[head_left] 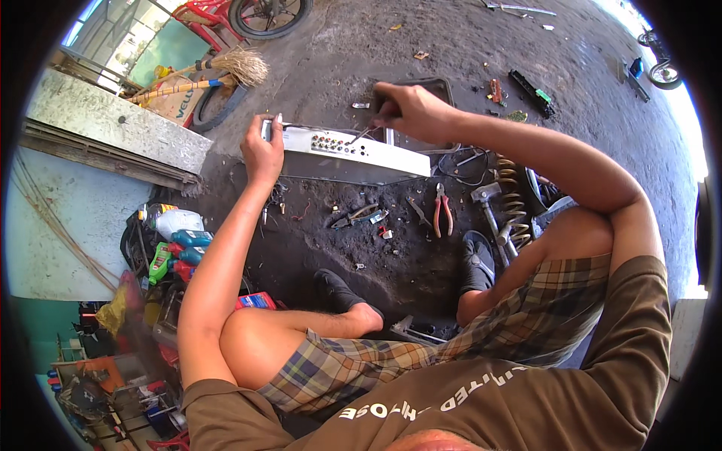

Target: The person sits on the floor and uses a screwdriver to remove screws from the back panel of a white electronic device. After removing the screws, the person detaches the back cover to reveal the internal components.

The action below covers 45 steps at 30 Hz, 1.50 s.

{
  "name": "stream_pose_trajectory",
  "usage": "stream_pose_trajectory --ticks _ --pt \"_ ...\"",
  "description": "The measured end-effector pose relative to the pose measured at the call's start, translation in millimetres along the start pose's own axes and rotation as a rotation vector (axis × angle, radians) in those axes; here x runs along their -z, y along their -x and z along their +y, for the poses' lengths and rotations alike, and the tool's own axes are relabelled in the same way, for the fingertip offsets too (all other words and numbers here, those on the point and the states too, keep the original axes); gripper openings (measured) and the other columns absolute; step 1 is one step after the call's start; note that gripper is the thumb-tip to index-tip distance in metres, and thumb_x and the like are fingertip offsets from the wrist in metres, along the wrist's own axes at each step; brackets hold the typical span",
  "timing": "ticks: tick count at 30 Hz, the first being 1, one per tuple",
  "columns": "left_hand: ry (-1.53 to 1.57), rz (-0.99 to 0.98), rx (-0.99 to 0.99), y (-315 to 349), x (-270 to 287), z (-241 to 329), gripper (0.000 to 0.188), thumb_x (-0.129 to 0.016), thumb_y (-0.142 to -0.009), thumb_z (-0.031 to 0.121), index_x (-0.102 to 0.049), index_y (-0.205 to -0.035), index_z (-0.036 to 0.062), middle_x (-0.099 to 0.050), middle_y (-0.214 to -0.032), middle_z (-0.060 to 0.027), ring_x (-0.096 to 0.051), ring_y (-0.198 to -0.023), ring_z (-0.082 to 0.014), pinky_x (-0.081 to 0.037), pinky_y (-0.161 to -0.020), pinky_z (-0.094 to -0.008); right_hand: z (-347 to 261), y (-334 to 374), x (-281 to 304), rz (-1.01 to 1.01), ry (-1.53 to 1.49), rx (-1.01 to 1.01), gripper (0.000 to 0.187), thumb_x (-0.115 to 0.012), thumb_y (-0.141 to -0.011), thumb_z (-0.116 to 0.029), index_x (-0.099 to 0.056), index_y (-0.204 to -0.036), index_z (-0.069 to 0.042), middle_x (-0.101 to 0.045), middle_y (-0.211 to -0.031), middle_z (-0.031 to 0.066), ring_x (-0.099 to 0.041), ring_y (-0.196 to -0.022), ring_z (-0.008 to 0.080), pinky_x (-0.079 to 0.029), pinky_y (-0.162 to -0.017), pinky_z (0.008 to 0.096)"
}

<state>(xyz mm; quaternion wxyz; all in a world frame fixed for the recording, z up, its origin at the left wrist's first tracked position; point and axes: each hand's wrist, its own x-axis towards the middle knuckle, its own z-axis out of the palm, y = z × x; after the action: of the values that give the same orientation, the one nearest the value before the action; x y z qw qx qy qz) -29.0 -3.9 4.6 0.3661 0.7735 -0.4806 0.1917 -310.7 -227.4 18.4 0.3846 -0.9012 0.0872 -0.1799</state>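
A white metal electronics case (391,159), like an audio or video player, stands on the dark ground before me, with its panel of several round jacks (335,143) turned up. My left hand (263,146) grips the case's left end, thumb over the upper edge. Above the right half of the panel, my right hand (412,109) is closed around a screwdriver (361,136). Its thin shaft slants down toward the jacks and its handle is hidden in the fist. Nearer to me lie red-handled pliers (442,213) and a second pair of pliers (359,216).
A hammer (487,200) and a coil spring (511,192) lie at the right, near my foot. Bottles (179,222) crowd the left side by a pale panel (113,124). Farther off are a broom (244,68), a wheel (271,15) and a green-and-black part (532,94).
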Motion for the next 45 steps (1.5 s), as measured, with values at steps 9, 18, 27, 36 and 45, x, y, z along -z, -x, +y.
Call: stream_pose_trajectory --ticks 9,18,27,36,45 --pt "0.012 0.0 0.001 -1 -4 5 0.023 -0.073 -0.106 0.026 -0.071 -0.104 0.0034 -0.076 -0.091 -0.0203 -0.076 -0.088 -0.0436 -0.056 -0.078 -0.0514 4 7 3 -0.03 0.184 0.055 0.025 -0.072 -0.103 -0.013 -0.063 -0.121 0.003 -0.082 -0.112 0.0223 -0.079 -0.109 0.0374 -0.059 -0.093 0.048" --pt "0.043 -0.006 0.006 -1 -6 13 0.023 -0.074 -0.105 0.025 -0.07 -0.101 0.0033 -0.076 -0.089 -0.0198 -0.076 -0.086 -0.042 -0.056 -0.077 -0.0509 7 9 1 0.004 0.162 0.155 0.028 -0.071 -0.101 -0.008 -0.064 -0.126 0.001 -0.079 -0.119 0.0196 -0.079 -0.112 0.0359 -0.061 -0.095 0.0449" --pt "0.037 0.006 -0.008 -2 -9 13 0.022 -0.074 -0.104 0.023 -0.071 -0.102 0.002 -0.076 -0.089 -0.0206 -0.075 -0.087 -0.0433 -0.056 -0.078 -0.0508 17 13 -4 0.07 0.078 0.289 0.032 -0.074 -0.1 -0.012 -0.066 -0.127 0.002 -0.082 -0.11 0.0201 -0.08 -0.107 0.0374 -0.061 -0.089 0.0464" --pt "0.026 0.004 0.01 0 -5 6 0.021 -0.074 -0.104 0.023 -0.071 -0.104 0.0027 -0.077 -0.092 -0.0207 -0.076 -0.089 -0.0438 -0.057 -0.079 -0.0511 0 8 -3 0.004 0.064 -0.163 0.03 -0.077 -0.097 -0.008 -0.068 -0.124 0.002 -0.077 -0.116 0.0206 -0.079 -0.108 0.0355 -0.06 -0.088 0.0471" --pt "-0.003 -0.003 0.016 1 -1 8 0.021 -0.074 -0.104 0.024 -0.071 -0.104 0.0027 -0.077 -0.093 -0.0212 -0.076 -0.09 -0.0441 -0.057 -0.08 -0.0514 -5 8 -5 0.046 0.061 -0.102 0.037 -0.083 -0.1 -0.02 -0.065 -0.122 0.003 -0.08 -0.112 0.0237 -0.081 -0.106 0.0343 -0.061 -0.089 0.0455"
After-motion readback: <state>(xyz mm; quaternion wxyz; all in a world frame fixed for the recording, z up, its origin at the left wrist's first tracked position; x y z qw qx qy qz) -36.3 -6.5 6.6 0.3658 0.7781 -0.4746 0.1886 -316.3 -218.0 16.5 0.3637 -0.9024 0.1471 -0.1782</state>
